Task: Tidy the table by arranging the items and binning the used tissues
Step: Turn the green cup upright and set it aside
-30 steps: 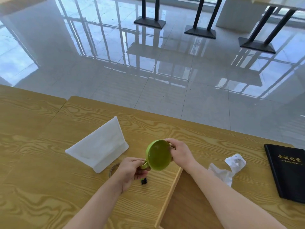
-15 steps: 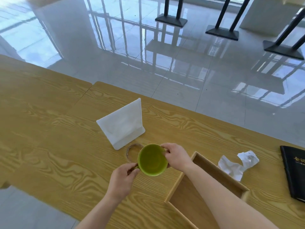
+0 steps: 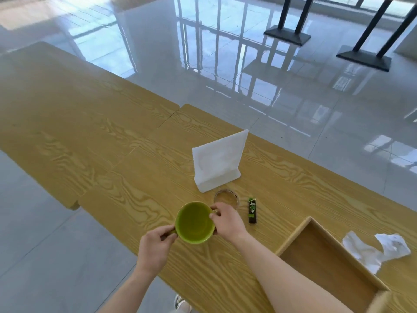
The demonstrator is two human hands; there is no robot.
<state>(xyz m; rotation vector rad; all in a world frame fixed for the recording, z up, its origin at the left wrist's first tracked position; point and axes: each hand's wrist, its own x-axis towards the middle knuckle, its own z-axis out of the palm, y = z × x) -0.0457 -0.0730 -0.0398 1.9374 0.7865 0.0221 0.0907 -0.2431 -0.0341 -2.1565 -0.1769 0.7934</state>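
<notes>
Head view showed both hands on the green cup (image 3: 194, 222), which sat near the front edge of the wooden table (image 3: 112, 143), mouth up and empty as far as its inside could be seen. The left hand (image 3: 155, 247) pinched the cup's handle between thumb and curled fingers. The right hand (image 3: 228, 222) had its fingers bent over the rim on the opposite side. Whether the base rested on the wood or hung just above it could not be told.

Just beyond the right hand lay a round glass coaster (image 3: 226, 198), with a white napkin stand (image 3: 217, 161) behind it and a small dark packet (image 3: 252, 210) beside it. To the right stood an open wooden tray (image 3: 322, 267), and past its far rim the crumpled tissues (image 3: 393, 246) lay on the table, not yet binned.

The step in hand looked like setting the cup in its place, probably on the coaster. To do that well, the handle pinch should carry the weight while the right hand only steadies the rim. The cup should stay level, come down centred on the glass, and the right fingers should clear the packet and the stand before both hands let go.
</notes>
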